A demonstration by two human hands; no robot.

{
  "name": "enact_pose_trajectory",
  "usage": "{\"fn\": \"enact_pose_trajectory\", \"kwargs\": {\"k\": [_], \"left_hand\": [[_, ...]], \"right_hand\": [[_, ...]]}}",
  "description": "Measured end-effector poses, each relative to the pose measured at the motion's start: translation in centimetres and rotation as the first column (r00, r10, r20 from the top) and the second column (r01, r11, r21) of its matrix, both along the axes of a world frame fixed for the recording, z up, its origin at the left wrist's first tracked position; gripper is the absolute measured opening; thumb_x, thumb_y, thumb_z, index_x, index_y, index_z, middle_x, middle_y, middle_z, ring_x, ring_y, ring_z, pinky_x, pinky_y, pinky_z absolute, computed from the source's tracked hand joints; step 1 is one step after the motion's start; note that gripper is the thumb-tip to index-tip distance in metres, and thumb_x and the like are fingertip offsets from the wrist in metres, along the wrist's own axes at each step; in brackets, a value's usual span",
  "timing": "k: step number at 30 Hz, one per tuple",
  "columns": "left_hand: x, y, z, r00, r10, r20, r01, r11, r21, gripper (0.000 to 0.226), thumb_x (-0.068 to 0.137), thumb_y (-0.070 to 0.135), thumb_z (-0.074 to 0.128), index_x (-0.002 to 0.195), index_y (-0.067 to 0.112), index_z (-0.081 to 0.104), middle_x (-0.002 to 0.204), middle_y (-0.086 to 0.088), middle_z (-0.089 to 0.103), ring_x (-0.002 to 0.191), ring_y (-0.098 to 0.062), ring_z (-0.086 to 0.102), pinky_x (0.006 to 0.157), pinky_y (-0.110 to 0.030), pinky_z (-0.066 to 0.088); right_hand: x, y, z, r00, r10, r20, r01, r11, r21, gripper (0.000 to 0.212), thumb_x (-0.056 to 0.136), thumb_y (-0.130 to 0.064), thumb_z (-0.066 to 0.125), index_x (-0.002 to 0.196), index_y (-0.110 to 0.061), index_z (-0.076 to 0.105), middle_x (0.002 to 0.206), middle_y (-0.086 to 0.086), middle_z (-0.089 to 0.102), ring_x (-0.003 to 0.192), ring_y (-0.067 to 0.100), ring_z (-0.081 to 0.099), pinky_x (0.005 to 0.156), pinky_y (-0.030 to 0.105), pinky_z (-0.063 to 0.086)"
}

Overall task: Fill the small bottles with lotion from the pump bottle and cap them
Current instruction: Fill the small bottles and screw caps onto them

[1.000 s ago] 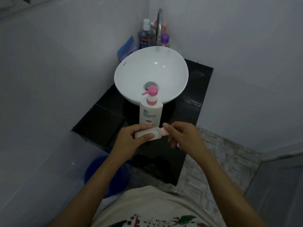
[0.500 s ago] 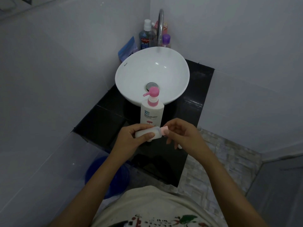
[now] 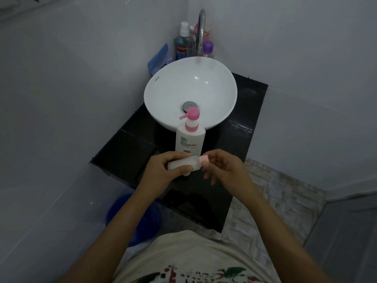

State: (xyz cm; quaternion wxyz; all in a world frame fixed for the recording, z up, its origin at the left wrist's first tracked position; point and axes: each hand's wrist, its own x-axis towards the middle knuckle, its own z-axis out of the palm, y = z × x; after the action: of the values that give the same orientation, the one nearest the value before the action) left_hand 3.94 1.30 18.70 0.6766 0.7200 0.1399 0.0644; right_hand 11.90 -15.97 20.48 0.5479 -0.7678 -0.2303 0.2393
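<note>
Just in front of the pump bottle (image 3: pixel 190 137), which stands upright on the black counter (image 3: pixel 126 148) against the white sink (image 3: pixel 189 92), both hands meet above the counter's near edge. Left hand (image 3: pixel 163 170) wraps the small bottle (image 3: pixel 183 164), held on its side, thumb across its front. Right hand (image 3: pixel 226 170) pinches the pink cap (image 3: pixel 204 159) at the bottle's mouth; whether the cap is fully seated is hard to tell.
</note>
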Motion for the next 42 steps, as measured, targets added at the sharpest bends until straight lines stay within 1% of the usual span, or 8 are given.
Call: {"fn": "enact_pose_trajectory", "kwargs": {"k": [9,12,15,19,23,30,37,42], "left_hand": [[0.6,-0.3,-1.2,1.0,0.02,0.001,-0.02,1.0,0.011,0.028,0.073,0.005,0.077,0.099,0.013,0.07,0.104,0.002,0.068,0.095,-0.004,0.064,0.071,-0.012,0.051],[0.8,0.0,-1.6,1.0,0.002,0.029,-0.005,0.996,0.091,0.033,0.071,0.009,0.079,0.103,0.013,0.069,0.108,0.003,0.065,0.1,-0.005,0.061,0.078,-0.013,0.05],[0.8,0.6,-2.2,0.999,-0.015,0.028,0.009,0.977,0.211,0.038,0.07,0.014,0.08,0.104,0.025,0.067,0.111,0.008,0.061,0.1,0.002,0.056,0.079,-0.004,0.042],[1.1,2.2,-3.9,0.997,0.036,-0.073,-0.006,0.928,0.372,0.037,0.072,0.026,0.08,0.106,0.032,0.066,0.105,0.014,0.063,0.103,-0.007,0.053,0.08,-0.004,0.038],[2.1,2.6,-5.9,0.987,0.023,-0.159,0.078,0.796,0.601,0.047,0.069,0.037,0.08,0.112,0.026,0.066,0.11,0.008,0.064,0.107,-0.013,0.048,0.094,-0.033,0.038],[4.8,1.6,-7.8,0.973,-0.039,-0.228,0.213,0.542,0.813,0.055,0.071,0.043,0.074,0.121,0.026,0.059,0.122,0.007,0.06,0.11,-0.018,0.044,0.089,-0.03,0.027],[6.0,1.2,-8.8,0.947,-0.071,-0.313,0.311,0.444,0.84,0.058,0.069,0.044,0.073,0.122,0.026,0.057,0.128,0.006,0.059,0.111,-0.02,0.044,0.09,-0.034,0.027],[6.2,1.3,-9.2,0.947,-0.058,-0.316,0.307,0.459,0.834,0.048,0.071,0.04,0.072,0.115,0.026,0.062,0.118,0.007,0.064,0.106,-0.019,0.046,0.086,-0.032,0.028]], "right_hand": [[0.0,0.3,-0.7,0.992,-0.109,-0.062,0.113,0.992,0.057,0.012,0.09,-0.013,0.058,0.101,-0.014,0.062,0.08,0.004,0.068,0.06,0.009,0.064,0.047,0.019,0.049],[-0.2,0.3,-0.9,0.991,-0.117,0.07,0.116,0.993,0.018,0.015,0.09,-0.015,0.059,0.103,-0.021,0.062,0.087,-0.003,0.068,0.069,0.005,0.064,0.055,0.014,0.049],[0.2,-0.1,-1.2,0.937,-0.111,0.33,0.144,0.987,-0.078,0.019,0.09,-0.019,0.059,0.109,-0.018,0.063,0.091,-0.007,0.062,0.079,0.005,0.06,0.067,0.013,0.049],[1.4,-1.0,-2.4,0.841,0.007,0.541,0.152,0.957,-0.248,0.028,0.092,-0.016,0.056,0.118,-0.008,0.06,0.096,0.002,0.059,0.082,0.011,0.057,0.073,0.018,0.048],[2.5,-0.3,-4.4,0.835,0.174,0.522,0.119,0.87,-0.479,0.038,0.095,-0.019,0.051,0.132,-0.01,0.051,0.113,0.007,0.058,0.096,0.022,0.059,0.081,0.03,0.048],[4.2,1.9,-8.3,0.775,0.41,0.482,0.034,0.734,-0.679,0.042,0.095,-0.019,0.047,0.136,-0.011,0.045,0.113,0.009,0.056,0.098,0.023,0.057,0.079,0.033,0.049],[4.7,2.6,-9.5,0.771,0.416,0.482,0.038,0.726,-0.687,0.044,0.096,-0.02,0.046,0.138,-0.012,0.043,0.117,0.01,0.057,0.1,0.025,0.058,0.08,0.032,0.047],[4.8,2.2,-10.0,0.832,0.366,0.417,0.029,0.722,-0.691,0.055,0.09,-0.013,0.053,0.143,-0.019,0.036,0.12,0.009,0.056,0.101,0.025,0.058,0.076,0.026,0.041]]}}
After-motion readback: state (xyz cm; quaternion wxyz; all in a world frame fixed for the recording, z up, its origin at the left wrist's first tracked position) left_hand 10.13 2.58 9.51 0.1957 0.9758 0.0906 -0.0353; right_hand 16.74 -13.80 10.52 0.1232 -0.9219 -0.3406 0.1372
